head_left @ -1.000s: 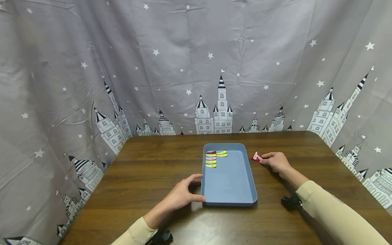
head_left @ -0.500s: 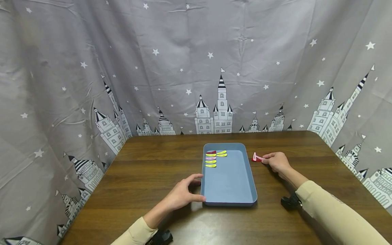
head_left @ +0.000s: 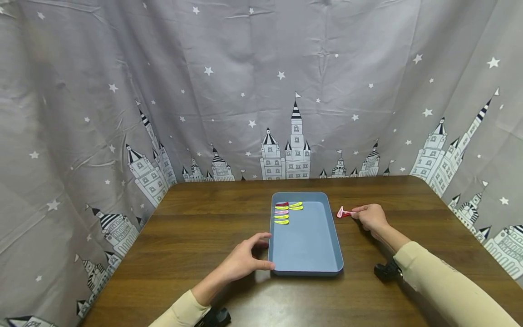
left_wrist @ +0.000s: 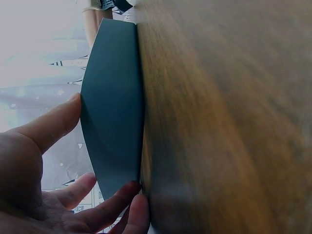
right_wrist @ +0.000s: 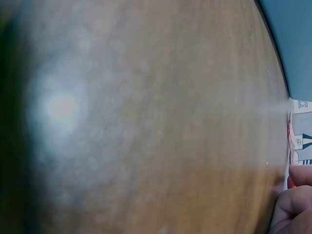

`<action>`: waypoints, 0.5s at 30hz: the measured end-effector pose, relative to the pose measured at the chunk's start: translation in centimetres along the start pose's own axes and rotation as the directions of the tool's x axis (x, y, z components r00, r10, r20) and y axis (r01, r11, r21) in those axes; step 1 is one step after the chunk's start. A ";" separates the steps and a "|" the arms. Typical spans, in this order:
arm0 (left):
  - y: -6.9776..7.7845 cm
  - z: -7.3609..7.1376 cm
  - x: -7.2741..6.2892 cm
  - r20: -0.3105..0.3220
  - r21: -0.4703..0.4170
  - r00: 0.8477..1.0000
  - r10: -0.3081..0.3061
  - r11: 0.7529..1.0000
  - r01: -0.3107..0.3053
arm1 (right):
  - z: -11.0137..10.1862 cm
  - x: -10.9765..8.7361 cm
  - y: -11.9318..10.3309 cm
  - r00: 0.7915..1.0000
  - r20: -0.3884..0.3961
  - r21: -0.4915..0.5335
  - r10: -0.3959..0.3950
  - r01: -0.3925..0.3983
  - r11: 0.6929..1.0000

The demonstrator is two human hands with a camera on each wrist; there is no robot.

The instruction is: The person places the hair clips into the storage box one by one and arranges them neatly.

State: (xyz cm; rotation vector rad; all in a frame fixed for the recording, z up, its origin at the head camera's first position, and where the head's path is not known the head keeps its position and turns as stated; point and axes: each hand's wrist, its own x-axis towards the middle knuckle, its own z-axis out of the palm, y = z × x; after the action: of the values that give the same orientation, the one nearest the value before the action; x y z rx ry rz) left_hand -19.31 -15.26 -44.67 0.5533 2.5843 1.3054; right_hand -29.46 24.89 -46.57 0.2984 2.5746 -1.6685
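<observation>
To the right of the tray, my right hand (head_left: 371, 217) pinches the end of a pink hair clip (head_left: 341, 211) on the table. A red hair clip (head_left: 347, 215) lies against it; how the clips overlap is too small to tell. In the right wrist view, fingertips (right_wrist: 301, 174) show at the lower right edge with a bit of red beside them. My left hand (head_left: 242, 258) rests against the left side of the blue-grey tray (head_left: 305, 268), thumb and fingers spread. The left wrist view shows the thumb on the rim and fingertips along the outer wall (left_wrist: 114, 97).
Inside the tray, at its far left, lie a dark red clip (head_left: 282, 204), a pink clip (head_left: 281, 212) and several yellow clips (head_left: 281, 217) in short rows. Behind the brown wooden table (head_left: 212, 209) hangs a grey curtain (head_left: 229, 91) printed with castles and stars.
My right fingers have shifted slightly to the right, and the pink clip's visible part now lies lower and stretches further toward them. The left hand and the tray stay in place.
</observation>
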 end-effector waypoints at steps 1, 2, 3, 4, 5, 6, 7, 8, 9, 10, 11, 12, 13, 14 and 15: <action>0.0 0.0 0.0 0.000 -0.001 1.000 0.001 1.000 -0.001 | 0.0 0.0 0.0 1.000 -0.002 0.002 0.003 -0.003 1.000; 0.0 0.0 0.0 -0.001 -0.002 1.000 0.001 1.000 -0.001 | -0.1 0.0 0.0 1.000 -0.006 0.005 0.006 -0.006 1.000; 0.0 0.0 0.0 -0.001 -0.003 1.000 0.002 1.000 -0.002 | -0.2 0.0 -0.1 1.000 -0.011 0.009 0.011 -0.011 1.000; 0.0 0.0 0.0 -0.001 -0.004 1.000 0.000 1.000 0.000 | -0.3 0.0 -0.1 1.000 -0.018 0.015 0.017 -0.017 1.000; 0.0 0.0 0.0 -0.001 -0.003 1.000 0.002 1.000 -0.002 | -0.4 0.0 -0.1 1.000 -0.024 0.020 0.019 -0.019 1.000; 0.0 0.0 0.0 -0.001 -0.004 1.000 0.002 1.000 -0.002 | -0.5 0.0 -0.2 0.999 -0.030 0.026 0.020 -0.019 0.999; 0.0 0.0 0.0 0.000 -0.005 1.000 0.001 1.000 -0.001 | -0.6 0.0 -0.2 0.999 -0.034 0.031 0.020 -0.019 0.999; 0.0 0.0 0.0 0.000 -0.007 1.000 -0.001 1.000 0.001 | -0.7 0.0 -0.2 0.999 -0.038 0.037 0.017 -0.016 0.999; 0.0 0.0 0.1 0.000 -0.009 1.000 -0.003 1.000 0.003 | -0.8 0.0 -0.3 0.999 -0.039 0.044 0.012 -0.011 0.999; 0.0 0.0 0.1 0.000 -0.010 1.000 -0.005 1.000 0.005 | -0.8 0.0 -0.3 0.999 -0.042 0.049 0.013 -0.011 0.999; 0.0 0.0 0.1 0.001 -0.010 1.000 -0.004 1.000 0.004 | -0.9 0.0 -0.4 0.999 -0.043 0.049 0.011 -0.009 0.999; 0.0 0.0 0.1 0.002 -0.010 1.000 -0.005 1.000 0.005 | -1.0 0.0 -0.5 0.999 -0.045 0.050 0.007 -0.005 0.999; 0.0 0.0 0.1 0.002 -0.010 1.000 -0.007 1.000 0.007 | -1.1 0.0 -0.6 0.999 -0.045 0.048 0.003 -0.001 0.999; 0.0 -0.1 0.0 0.002 -0.009 1.000 -0.007 1.000 0.007 | -1.1 0.0 -0.8 0.999 -0.045 0.048 -0.001 0.003 0.999; 0.1 -0.1 0.0 0.002 -0.007 1.000 -0.006 1.000 0.006 | -1.2 -0.1 -0.9 0.999 -0.044 0.047 -0.002 0.004 0.999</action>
State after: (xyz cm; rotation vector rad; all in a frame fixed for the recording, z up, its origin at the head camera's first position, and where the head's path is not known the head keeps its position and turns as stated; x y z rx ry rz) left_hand -19.35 -15.26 -44.59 0.5451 2.5769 1.3108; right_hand -29.48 25.58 -45.24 0.3372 2.5706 -1.7458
